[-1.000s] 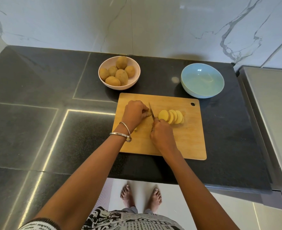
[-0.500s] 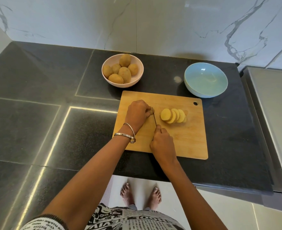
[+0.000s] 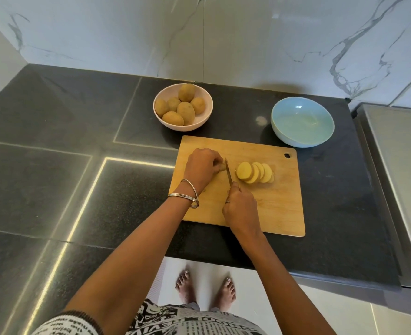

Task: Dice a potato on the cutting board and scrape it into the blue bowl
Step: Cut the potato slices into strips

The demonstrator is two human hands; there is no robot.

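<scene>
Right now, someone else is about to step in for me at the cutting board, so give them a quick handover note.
Left hand: fingers curled over the uncut potato end, holding it on the cutting board.
Right hand: grips the knife, blade upright just right of the end piece.
Potato slices: fanned in an overlapping row to the right of the blade, on the board.
Blue bowl: empty, behind the board's far right corner.
Pink bowl: holds whole potatoes, behind the far left corner.
Done: most of the potato cut into rounds.
Left: slice the end piece, dice the rounds, scrape everything into the blue bowl.
</scene>
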